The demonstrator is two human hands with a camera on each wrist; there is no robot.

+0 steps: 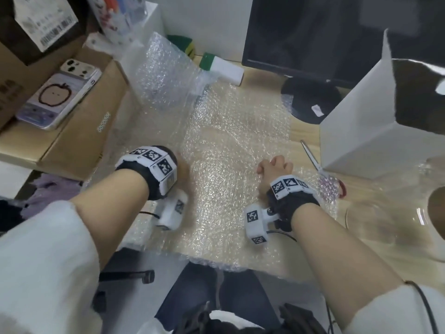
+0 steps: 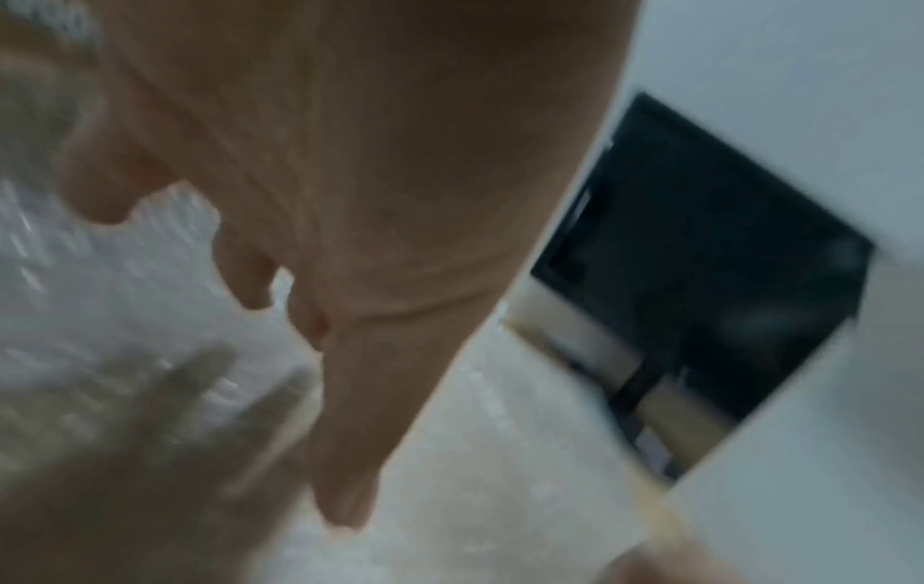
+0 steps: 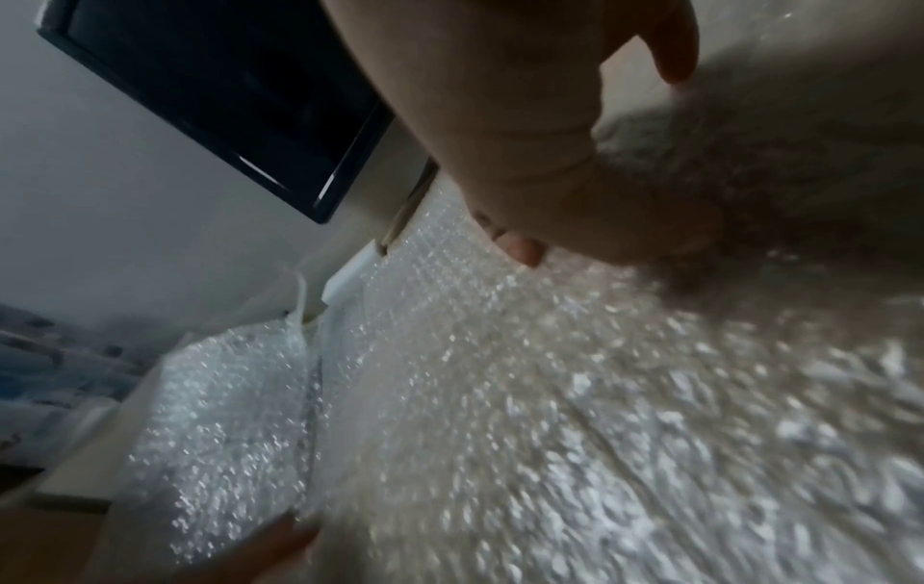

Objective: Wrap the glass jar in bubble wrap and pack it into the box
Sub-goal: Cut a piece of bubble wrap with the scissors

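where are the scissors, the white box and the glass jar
red-handled metal scissors [image 1: 312, 156], head view, on the blades
open white cardboard box [image 1: 356, 143], head view, on its front wall
clear glass jar [image 1: 390, 213], head view, on its transparent side

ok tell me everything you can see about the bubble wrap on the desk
The bubble wrap is a clear plastic sheet spread flat over the wooden desk, its near edge hanging over the front. At the far left it rises, crumpled, toward a cardboard box. The right hand rests curled on it; the left hand reaches down to it. Scissors lie at its right edge.
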